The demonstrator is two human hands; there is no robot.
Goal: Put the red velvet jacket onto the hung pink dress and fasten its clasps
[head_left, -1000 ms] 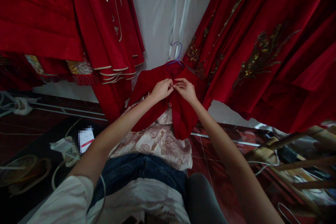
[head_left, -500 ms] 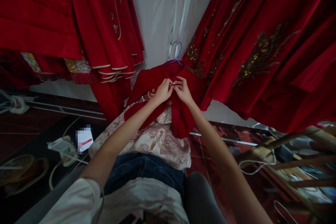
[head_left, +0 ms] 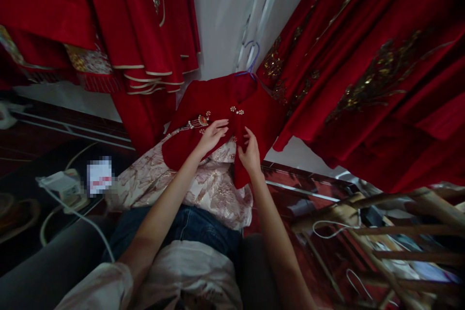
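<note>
A red jacket hangs before me on a purple hanger, over a pale pink patterned garment. At its collar, a pair of flower-shaped jewelled clasps lies together. My left hand rests over the front panel with fingers stretched out, below a beaded tassel ornament. Beside the front opening, my right hand has thumb and fingers apart, close to a lower clasp. Whether its fingertips touch the cloth I cannot tell.
Red garments hang at the left, and red garments with gold embroidery at the right. A dark surface at left bears a white device with a cable. A wooden rack stands at lower right.
Both hands have come off the collar clasp, parted and moved down the jacket front. The clasps at the collar are now uncovered. The view has shifted slightly.
</note>
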